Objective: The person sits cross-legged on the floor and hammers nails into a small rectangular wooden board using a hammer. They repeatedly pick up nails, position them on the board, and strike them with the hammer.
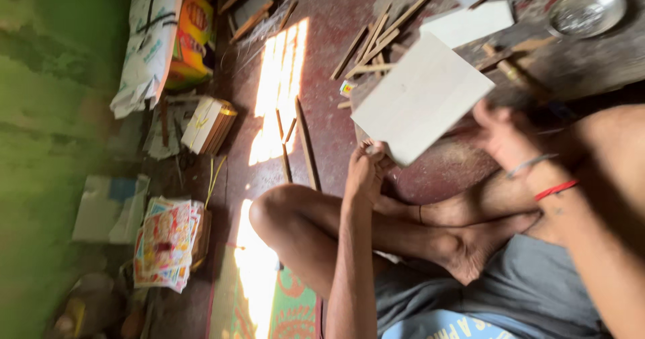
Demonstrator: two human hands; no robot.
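**Desk:** What do you have from the head camera?

**Operator:** I see a person seated cross-legged on a dark red floor (322, 36), holding a white rectangular board (420, 97) between both hands. The left hand (366, 171) grips the board's lower corner, fingers closed on it. The right hand (500, 134) meets the opposite edge; I cannot tell how firmly it closes, as the board covers part of it.

**Desk:** How does the board lie?

**Operator:** Tilted, raised off the floor, its long axis running from the left hand up toward the scattered wooden strips (379, 40). Both hands touch it; neither is nearer.

**Desk:** Room around it?

**Operator:** Tight on the far side: the strips, a second white sheet (470, 23) and a metal bowl (588, 10) lie just beyond. Two long sticks (299, 144) lie beside the sunlit patch, near the left hand. The bent knee (275, 211) sits below. A stack of printed cards (168, 241) lies well apart.
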